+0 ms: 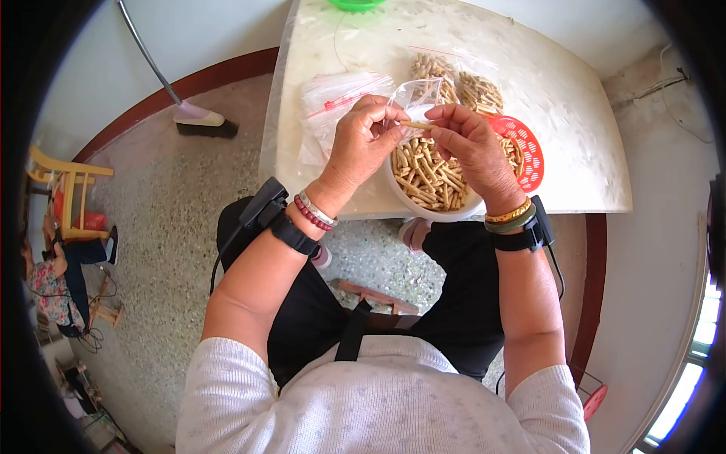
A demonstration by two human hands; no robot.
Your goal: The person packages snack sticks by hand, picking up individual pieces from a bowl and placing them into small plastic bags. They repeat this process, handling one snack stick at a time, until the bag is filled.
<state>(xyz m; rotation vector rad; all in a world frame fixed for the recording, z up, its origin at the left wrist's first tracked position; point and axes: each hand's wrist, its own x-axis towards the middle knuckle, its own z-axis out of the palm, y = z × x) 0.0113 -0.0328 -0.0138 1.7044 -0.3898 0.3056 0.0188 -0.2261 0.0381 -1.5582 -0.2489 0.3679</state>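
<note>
Over a white bowl (436,216) heaped with short tan stick-like pieces (423,172), my two hands meet. My left hand (364,140) is closed in a pinch at one end of a single tan stick-like piece (416,125). At its other end, my right hand (473,145) pinches it between thumb and forefinger. Just behind my fingers stands a clear plastic bag (416,92), its top gaping. A red perforated basket (535,155) holding more pieces sits right of the bowl, partly hidden by my right hand.
Filled clear bags (482,94) of the pieces lie farther back on the table (560,98). Flat zip bags (325,94) are stacked at left. A green container (355,4) is at the far edge. A broom (203,121) and another seated person (57,284) are off to the left.
</note>
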